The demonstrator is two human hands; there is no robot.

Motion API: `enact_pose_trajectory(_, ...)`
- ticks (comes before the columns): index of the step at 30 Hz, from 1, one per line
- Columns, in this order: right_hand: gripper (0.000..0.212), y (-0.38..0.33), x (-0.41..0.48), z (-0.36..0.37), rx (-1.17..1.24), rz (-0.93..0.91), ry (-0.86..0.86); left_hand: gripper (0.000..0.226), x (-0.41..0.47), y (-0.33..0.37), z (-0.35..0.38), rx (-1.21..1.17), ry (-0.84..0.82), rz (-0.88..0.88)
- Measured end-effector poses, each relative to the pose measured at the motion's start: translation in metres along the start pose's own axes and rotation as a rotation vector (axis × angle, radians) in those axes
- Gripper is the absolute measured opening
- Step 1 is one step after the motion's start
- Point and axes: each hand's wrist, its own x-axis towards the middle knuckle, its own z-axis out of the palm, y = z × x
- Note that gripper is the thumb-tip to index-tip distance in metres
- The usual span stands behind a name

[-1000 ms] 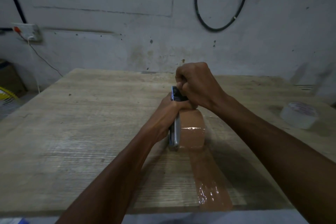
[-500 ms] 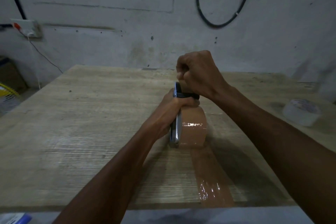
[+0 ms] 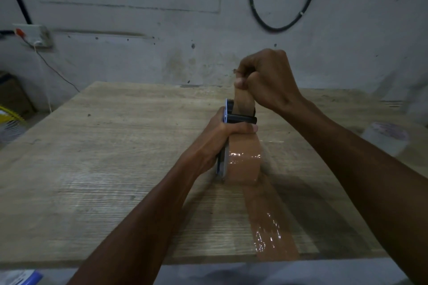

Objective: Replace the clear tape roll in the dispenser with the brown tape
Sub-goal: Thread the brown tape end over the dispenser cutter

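1. The right hand (image 3: 266, 81) is now raised higher above the dispenser (image 3: 234, 120) than it was a second ago, and a short length of brown tape (image 3: 242, 99) is drawn up out of the dispenser's front end, where earlier the fist sat directly on the frame.
2. The right hand's fingers are clenched around the free end of that tape, pinched between thumb and curled fingers.
3. The left hand (image 3: 215, 143) is wrapped around the dispenser from its left side, fingers closed over the frame and the thumb laid across the top of the brown tape roll (image 3: 243, 162).
4. The brown tape roll is seated in the dispenser, which is stood on the table (image 3: 104, 169); the swap itself is judged to be done, and the step in hand is judged to be threading the tape end past the front roller and blade.
5. The clear tape roll (image 3: 386, 139) is left on the table well to the right of the dispenser, blurred.
6. A strip of brown tape (image 3: 266, 224) is stuck flat on the table, running from the dispenser toward the near edge.
7. Behind the dispenser a stained grey wall (image 3: 139, 58) is seen; far left of it a wall socket (image 3: 34, 36) with a thin wire, and above it a looped black cable (image 3: 278, 25).
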Motion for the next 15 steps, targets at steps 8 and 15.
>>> enact_pose_trajectory(8, 0.004, -0.005, -0.006, -0.011, 0.096, 0.028, 0.004, 0.064, 0.001, -0.006, -0.002, -0.058, -0.038, 0.002)
enact_pose_trajectory(15, 0.003, -0.013, -0.011, -0.029, -0.035, -0.05, -0.085, 0.052, -0.002, -0.005, -0.001, -0.05, -0.096, 0.004)
